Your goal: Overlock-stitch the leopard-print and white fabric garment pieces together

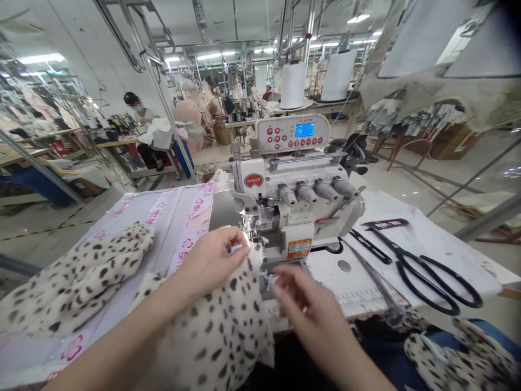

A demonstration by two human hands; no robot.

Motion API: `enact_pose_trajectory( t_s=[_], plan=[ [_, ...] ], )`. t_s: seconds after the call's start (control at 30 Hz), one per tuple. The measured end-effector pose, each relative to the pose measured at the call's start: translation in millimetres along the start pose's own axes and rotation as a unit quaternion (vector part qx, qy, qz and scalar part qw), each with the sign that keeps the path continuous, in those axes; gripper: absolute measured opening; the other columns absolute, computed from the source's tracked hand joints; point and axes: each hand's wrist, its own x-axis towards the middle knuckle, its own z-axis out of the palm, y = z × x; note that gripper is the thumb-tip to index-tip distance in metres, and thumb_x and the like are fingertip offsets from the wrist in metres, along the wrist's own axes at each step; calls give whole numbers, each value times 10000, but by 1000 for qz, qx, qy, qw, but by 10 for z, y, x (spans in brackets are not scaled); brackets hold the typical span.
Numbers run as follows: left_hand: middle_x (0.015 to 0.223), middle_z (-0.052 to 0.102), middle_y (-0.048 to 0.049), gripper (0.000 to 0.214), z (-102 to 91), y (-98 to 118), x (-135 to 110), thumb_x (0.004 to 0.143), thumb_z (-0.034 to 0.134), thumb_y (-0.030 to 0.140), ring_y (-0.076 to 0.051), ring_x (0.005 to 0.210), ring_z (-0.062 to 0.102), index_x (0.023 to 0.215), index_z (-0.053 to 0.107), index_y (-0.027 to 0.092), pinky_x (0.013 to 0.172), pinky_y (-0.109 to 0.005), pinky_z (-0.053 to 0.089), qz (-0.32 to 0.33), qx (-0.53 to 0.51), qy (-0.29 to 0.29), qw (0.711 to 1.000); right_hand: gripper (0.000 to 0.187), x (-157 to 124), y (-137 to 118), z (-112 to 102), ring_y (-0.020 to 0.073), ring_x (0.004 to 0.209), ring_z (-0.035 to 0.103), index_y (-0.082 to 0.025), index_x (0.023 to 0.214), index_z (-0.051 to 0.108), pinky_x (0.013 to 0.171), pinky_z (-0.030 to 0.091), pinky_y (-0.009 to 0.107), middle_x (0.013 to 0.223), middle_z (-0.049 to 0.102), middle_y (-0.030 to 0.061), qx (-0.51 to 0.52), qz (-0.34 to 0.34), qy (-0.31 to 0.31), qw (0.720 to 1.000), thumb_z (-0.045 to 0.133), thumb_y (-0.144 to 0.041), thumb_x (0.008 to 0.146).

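My left hand point(215, 255) pinches the top edge of a cream, dark-spotted fabric piece point(228, 326) right beside the needle area of a white overlock sewing machine point(280, 190). The cloth hangs down over the front edge of the table. My right hand point(307, 301) is just right of the cloth, in front of the machine's plate. Its fingers are loosely curled and slightly blurred, with the thumb and forefinger apart. Small whitish bits show by its fingertips; whether they touch is unclear. Another spotted fabric piece point(89, 277) lies bunched on the left side of the table.
Black-handled scissors point(411, 258), a dark thread snipper point(388, 224) and a black tool point(370, 247) lie on the right. Spotted cloth point(451, 353) rests low at right. Thread cones point(293, 86) stand behind the machine. Another person point(142, 117) sits farther back at left.
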Motion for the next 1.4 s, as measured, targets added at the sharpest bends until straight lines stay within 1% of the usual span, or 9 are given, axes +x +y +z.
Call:
enact_pose_trajectory(
  t_s=[0.07,0.17,0.3,0.5,0.73,0.93,1.17,1.27,1.4],
  plan=[
    [856,565,4,152,3,-3,-3,768,474,316,-130,681,500,837,549,204,619,-265,383,5,8,19,1000,234,231,-113,-97,125,506,526,-198,996,567,472,394,229,696,604,14,-15,-8,51,999,486,-339,829],
    [954,541,6,216,3,-13,-5,770,479,332,-119,662,492,953,528,228,635,-274,393,3,21,30,999,164,520,-214,-105,123,486,504,-199,857,592,450,356,221,590,570,-20,-75,-17,38,996,536,-336,785],
    [924,544,-8,203,-17,-9,6,774,466,324,-158,794,521,929,544,219,679,-282,393,9,31,21,999,51,689,-228,-48,111,483,483,-197,705,575,442,332,204,545,551,-44,-110,6,21,994,583,-248,709],
    [794,543,-6,162,-51,34,12,773,453,326,-154,709,509,756,537,189,604,-274,355,0,47,-3,999,102,726,-240,-60,79,375,404,-182,577,539,373,278,183,437,475,-64,-40,50,-7,998,573,-206,670],
    [793,549,-4,156,-9,-23,49,801,417,289,-147,702,507,757,532,192,593,-270,338,8,47,16,999,90,772,-219,-16,71,311,398,-178,605,513,330,287,178,417,446,-79,50,102,-12,993,547,-219,676],
    [786,576,-21,146,5,-49,156,762,433,260,-167,719,516,738,557,187,588,-277,333,5,52,26,998,112,789,-164,49,96,376,442,-184,628,500,402,288,195,425,475,-59,-52,43,44,997,487,-222,732],
    [753,590,-23,143,-3,-56,217,734,417,232,-173,701,518,698,548,186,590,-277,330,0,51,32,998,150,720,-208,143,119,456,442,-193,609,460,451,267,217,485,479,-32,-187,9,113,976,456,-204,759],
    [747,599,-26,143,-7,-68,239,727,416,228,-178,705,526,675,541,182,584,-276,325,2,49,34,998,132,700,-209,189,120,453,433,-193,639,468,455,270,219,493,477,-36,-186,11,134,973,449,-212,769],
    [748,593,-31,141,-6,-70,236,726,411,215,-179,713,525,673,536,177,600,-283,337,5,53,41,998,119,685,-172,256,113,459,431,-193,653,459,454,291,210,499,461,-51,-119,17,166,979,446,-229,767]
  ],
)
